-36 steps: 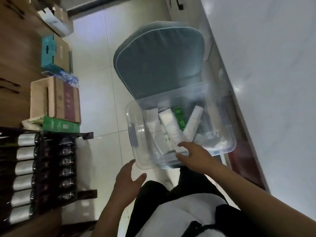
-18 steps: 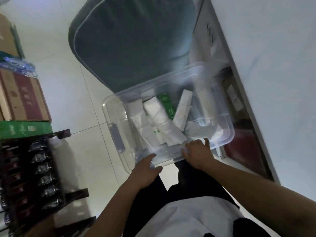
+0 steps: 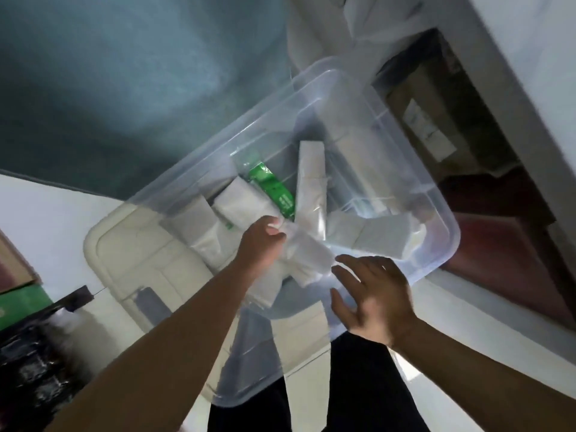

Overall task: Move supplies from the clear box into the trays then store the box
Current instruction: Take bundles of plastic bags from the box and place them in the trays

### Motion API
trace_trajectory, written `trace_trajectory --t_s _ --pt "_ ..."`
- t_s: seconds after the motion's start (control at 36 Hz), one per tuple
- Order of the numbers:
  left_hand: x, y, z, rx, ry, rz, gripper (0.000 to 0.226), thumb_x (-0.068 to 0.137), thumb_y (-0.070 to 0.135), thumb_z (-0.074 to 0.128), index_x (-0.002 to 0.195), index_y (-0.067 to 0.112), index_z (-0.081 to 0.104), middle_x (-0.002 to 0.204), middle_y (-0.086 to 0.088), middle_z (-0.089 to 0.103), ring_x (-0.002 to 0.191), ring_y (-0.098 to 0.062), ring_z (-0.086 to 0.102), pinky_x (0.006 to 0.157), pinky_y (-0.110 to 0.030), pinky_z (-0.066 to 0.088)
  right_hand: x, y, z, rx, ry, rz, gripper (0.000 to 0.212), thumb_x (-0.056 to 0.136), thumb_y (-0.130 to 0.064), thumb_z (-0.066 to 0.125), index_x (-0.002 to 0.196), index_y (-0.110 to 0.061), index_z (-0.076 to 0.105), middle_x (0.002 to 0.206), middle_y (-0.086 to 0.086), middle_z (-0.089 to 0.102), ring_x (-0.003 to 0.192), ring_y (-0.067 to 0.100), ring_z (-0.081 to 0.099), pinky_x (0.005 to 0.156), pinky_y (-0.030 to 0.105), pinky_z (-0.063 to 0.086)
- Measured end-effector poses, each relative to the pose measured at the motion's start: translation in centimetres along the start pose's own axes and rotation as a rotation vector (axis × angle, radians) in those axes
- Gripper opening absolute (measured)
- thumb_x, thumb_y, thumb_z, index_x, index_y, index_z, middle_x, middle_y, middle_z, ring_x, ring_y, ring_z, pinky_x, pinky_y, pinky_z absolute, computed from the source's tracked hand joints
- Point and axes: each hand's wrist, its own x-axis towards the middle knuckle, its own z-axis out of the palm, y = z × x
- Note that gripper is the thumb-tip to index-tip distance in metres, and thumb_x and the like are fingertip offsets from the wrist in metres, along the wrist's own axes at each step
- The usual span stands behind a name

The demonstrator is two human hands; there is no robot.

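Observation:
The clear box (image 3: 442, 213) sits in front of me, low over the floor, with a grey latch (image 3: 151, 304) on its near left side. Inside lie several white packets (image 3: 193, 219) and one green packet (image 3: 274, 190). My left hand (image 3: 260, 244) reaches into the box and grips a white wrapped packet (image 3: 307, 255) near the front. My right hand (image 3: 374, 297) is at the near rim with its fingers spread, beside that packet and holding nothing. No trays are in view.
A grey-blue padded chair (image 3: 124, 88) stands right behind the box. Cardboard boxes (image 3: 433, 123) sit in a dark recess under a white counter (image 3: 530, 57) at right. A dark rack of bottles (image 3: 31, 363) and a green carton (image 3: 21, 304) are at left.
The view has closed in on the box. My left hand moved from the front rim into the box and took hold of a white packet. My right hand let go of the rim and spread.

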Motion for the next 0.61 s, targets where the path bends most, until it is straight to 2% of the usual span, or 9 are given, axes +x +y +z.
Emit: trace_trajectory --t_s 0.03,0.08,0.17,0.25,0.33,0.44,0.5,0.56,0.61 --pt "1.0 1.1 0.6 -0.037 -0.05 -0.043 0.039 0.082 0.013 0.06 0.121 0.013 0.064 0.112 -0.009 0.07 0.102 -0.022 0.067 0.09 -0.034 0.054 0.0 -0.1 0.1 0.006 0.02 0.015 0.03 0.082 -0.034 0.061 0.099 -0.013 0.075 0.117 0.006 0.071 0.083 0.026 0.068 0.077 0.037 0.048" --pt "3.3 2.9 1.9 -0.148 -0.093 -0.112 0.056 0.084 0.016 0.064 0.138 0.014 0.049 0.127 -0.009 0.063 0.117 -0.025 0.06 0.099 -0.031 0.046 0.1 -0.2 0.2 0.024 0.062 0.036 0.032 0.08 -0.034 0.063 0.1 -0.013 0.076 0.123 0.006 0.07 0.079 0.024 0.069 0.076 0.037 0.049" --pt "5.9 4.7 3.8 -0.218 -0.077 -0.061 0.06 0.083 0.012 0.069 0.138 0.008 0.045 0.129 -0.01 0.062 0.116 -0.027 0.061 0.091 -0.026 0.048 0.2 -0.3 0.4 0.04 0.103 0.054 0.032 0.078 -0.034 0.064 0.099 -0.014 0.077 0.125 0.005 0.069 0.077 0.022 0.07 0.076 0.037 0.05" --pt "8.3 5.0 6.1 -0.215 0.014 -0.121 0.062 0.078 0.013 0.074 0.133 0.011 0.048 0.12 -0.003 0.062 0.104 -0.021 0.062 0.081 -0.026 0.049 0.1 -0.3 0.7 0.037 0.127 0.067 0.032 0.075 -0.032 0.064 0.098 -0.014 0.078 0.124 0.005 0.069 0.074 0.021 0.07 0.076 0.039 0.049" --pt "10.4 5.0 7.3 -0.177 0.093 -0.215 0.065 0.079 0.014 0.071 0.138 0.013 0.044 0.129 -0.006 0.062 0.109 -0.024 0.063 0.087 -0.033 0.054 0.0 -0.3 0.7 0.03 0.105 0.079 0.033 0.075 -0.031 0.063 0.099 -0.014 0.078 0.125 0.004 0.069 0.074 0.021 0.069 0.078 0.04 0.048" --pt "11.8 5.7 7.2 -0.073 0.029 -0.229 0.035 0.089 0.013 0.063 0.124 0.009 0.06 0.121 -0.006 0.068 0.107 -0.021 0.066 0.072 -0.024 0.048 0.0 -0.3 0.6 0.01 0.04 0.07 0.034 0.076 -0.032 0.06 0.101 -0.015 0.077 0.125 0.004 0.068 0.075 0.021 0.068 0.08 0.04 0.047" --pt "11.4 5.8 7.0 -0.1 0.032 -0.174 0.028 0.088 0.01 0.063 0.116 0.009 0.066 0.114 -0.007 0.072 0.102 -0.022 0.068 0.073 -0.025 0.05 0.0 -0.3 0.4 0.008 0.027 0.067 0.034 0.076 -0.032 0.06 0.101 -0.015 0.076 0.124 0.004 0.069 0.075 0.021 0.067 0.08 0.04 0.048" --pt "10.0 5.8 6.5 -0.171 0.086 -0.119 0.02 0.086 0.007 0.063 0.106 0.007 0.067 0.105 -0.009 0.073 0.096 -0.026 0.068 0.079 -0.031 0.054 0.0 -0.4 0.3 0.004 0.012 0.07 0.033 0.077 -0.032 0.061 0.1 -0.015 0.076 0.123 0.005 0.069 0.075 0.022 0.067 0.08 0.04 0.048" --pt "7.7 5.8 5.3 -0.309 0.183 -0.082 0.007 0.085 0.008 0.065 0.091 0.005 0.063 0.089 -0.009 0.07 0.082 -0.026 0.065 0.071 -0.033 0.052 0.0 -0.4 0.2 0.004 -0.014 0.086 0.032 0.078 -0.032 0.06 0.1 -0.016 0.075 0.123 0.004 0.069 0.076 0.021 0.067 0.081 0.04 0.047"
